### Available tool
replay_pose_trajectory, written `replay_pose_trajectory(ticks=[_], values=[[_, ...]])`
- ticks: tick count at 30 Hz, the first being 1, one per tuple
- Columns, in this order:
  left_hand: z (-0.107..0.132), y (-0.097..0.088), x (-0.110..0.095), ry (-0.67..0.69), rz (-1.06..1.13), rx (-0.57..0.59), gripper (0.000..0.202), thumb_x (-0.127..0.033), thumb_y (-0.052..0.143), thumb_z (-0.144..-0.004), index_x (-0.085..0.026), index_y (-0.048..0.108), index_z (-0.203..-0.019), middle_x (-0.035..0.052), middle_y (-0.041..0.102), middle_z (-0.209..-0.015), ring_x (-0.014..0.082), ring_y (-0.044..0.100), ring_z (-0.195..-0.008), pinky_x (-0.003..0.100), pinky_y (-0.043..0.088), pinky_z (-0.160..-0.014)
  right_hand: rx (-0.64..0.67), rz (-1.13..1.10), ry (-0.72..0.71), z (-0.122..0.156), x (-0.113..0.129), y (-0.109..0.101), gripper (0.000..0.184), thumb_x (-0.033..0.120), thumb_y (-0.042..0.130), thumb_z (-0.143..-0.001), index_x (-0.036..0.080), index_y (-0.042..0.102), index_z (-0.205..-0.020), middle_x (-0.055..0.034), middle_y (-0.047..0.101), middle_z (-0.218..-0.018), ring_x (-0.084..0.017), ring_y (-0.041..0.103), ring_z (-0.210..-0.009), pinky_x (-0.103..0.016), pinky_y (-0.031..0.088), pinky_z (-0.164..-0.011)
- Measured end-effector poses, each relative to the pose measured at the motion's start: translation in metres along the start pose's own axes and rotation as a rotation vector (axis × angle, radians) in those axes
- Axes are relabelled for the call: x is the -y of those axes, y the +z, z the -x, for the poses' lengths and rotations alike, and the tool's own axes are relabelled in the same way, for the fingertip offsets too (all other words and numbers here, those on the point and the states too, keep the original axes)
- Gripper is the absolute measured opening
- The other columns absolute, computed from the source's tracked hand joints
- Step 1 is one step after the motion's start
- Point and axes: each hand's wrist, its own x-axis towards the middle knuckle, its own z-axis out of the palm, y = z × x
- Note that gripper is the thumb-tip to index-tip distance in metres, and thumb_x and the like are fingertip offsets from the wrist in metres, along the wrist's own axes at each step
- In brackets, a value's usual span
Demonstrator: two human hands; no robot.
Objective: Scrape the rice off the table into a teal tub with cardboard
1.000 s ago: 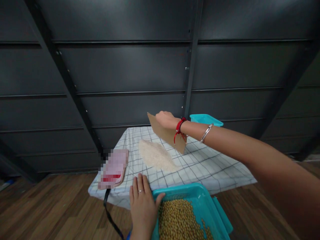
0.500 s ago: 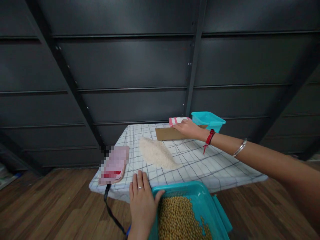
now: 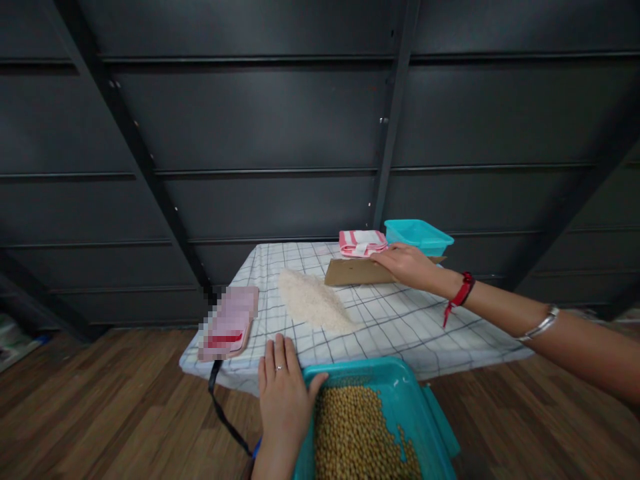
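Note:
My left hand [image 3: 286, 400] lies flat, fingers stretched out over the front edge of the cloth, its thumb on the rim of a teal plastic basin [image 3: 406, 400]. Yellowish soybeans [image 3: 357, 427] fill much of that basin. Across the table, my right hand [image 3: 407, 263] grips the top edge of a brown cardboard strip [image 3: 350, 272], which stands on its long side; some fingertips are hidden. Between the hands, a pile of white rice-like grains [image 3: 315, 300] is spread on the cloth.
A checked white cloth [image 3: 270, 267] covers the table. Behind the cardboard are a folded pink-and-white striped towel [image 3: 363, 241] and a turquoise basket [image 3: 417, 237]. A pink phone-like item [image 3: 233, 320], partly blurred out, lies at the left edge, with a black strap [image 3: 220, 410] hanging down.
My right hand has moved right with the cardboard strip, uncovering more of the striped towel. My left hand has stayed by the basin rim.

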Motion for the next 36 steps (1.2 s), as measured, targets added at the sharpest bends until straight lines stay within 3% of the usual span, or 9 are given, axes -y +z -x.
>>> replay_pose_trajectory(ticks=[4, 11, 23, 36], values=[[0.000, 0.000, 0.001, 0.018, 0.020, -0.015, 0.077, -0.063, 0.033, -0.079, 0.000, 0.046, -0.122, 0.0255, 0.049, -0.126, 0.0368, 0.039, -0.120, 0.053, 0.034, -0.095, -0.025, 0.026, 0.031, -0.008, -0.002, 0.000, 0.029, 0.008, 0.033, -0.087, 0.012, 0.057, -0.103, -0.0086, 0.067, -0.082, -0.016, 0.056, -0.071, -0.032, 0.037, -0.072], [0.000, 0.000, -0.001, 0.006, -0.005, -0.039, 0.078, -0.065, 0.030, -0.079, -0.002, 0.048, -0.121, 0.0236, 0.050, -0.126, 0.0353, 0.041, -0.119, 0.050, 0.034, -0.095, -0.011, 0.066, -0.098, -0.028, 0.006, 0.008, 0.031, 0.000, 0.033, -0.082, 0.010, 0.058, -0.099, -0.0083, 0.065, -0.076, -0.016, 0.056, -0.068, -0.031, 0.035, -0.069], [0.000, 0.001, -0.001, 0.002, -0.007, -0.031, 0.077, -0.063, 0.030, -0.079, -0.001, 0.047, -0.121, 0.0238, 0.050, -0.126, 0.0356, 0.040, -0.120, 0.051, 0.034, -0.095, -0.068, 0.069, -0.065, 0.009, -0.001, -0.006, 0.035, 0.001, 0.030, -0.083, 0.011, 0.059, -0.100, -0.0086, 0.067, -0.081, -0.016, 0.057, -0.075, -0.033, 0.039, -0.075], [0.000, 0.001, 0.000, 0.024, -0.006, -0.044, 0.077, -0.063, 0.030, -0.080, 0.000, 0.047, -0.121, 0.0251, 0.050, -0.125, 0.0361, 0.041, -0.118, 0.051, 0.035, -0.094, -0.040, 0.023, -0.071, 0.014, -0.001, -0.007, 0.034, 0.002, 0.032, -0.083, 0.011, 0.057, -0.105, -0.0088, 0.067, -0.083, -0.016, 0.058, -0.076, -0.033, 0.040, -0.076]])
